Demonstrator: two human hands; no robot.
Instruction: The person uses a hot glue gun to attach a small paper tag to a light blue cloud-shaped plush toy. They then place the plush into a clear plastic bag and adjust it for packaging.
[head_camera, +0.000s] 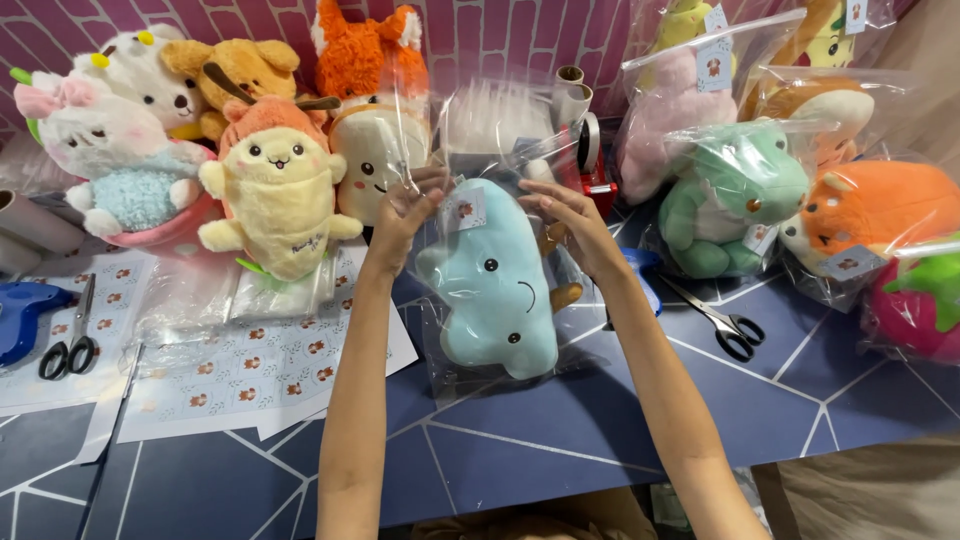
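Left hand (402, 212): your fingers pinch the clear bag (470, 150) top.
Right hand (572, 226): fingers spread against the bag.
Blue plush (495, 285): bagged, mid-table (560, 450).
Obstacles: scissors (722, 322) right; sticker sheets (260, 365) left; unbagged plush toys (270, 195) along the far edge.

Both bare forearms rise from the near edge, angled inward toward each other. The left hand (403, 207) is raised with fingertips pinched together. The right hand (566, 222) is beside it, fingers curled and bent.
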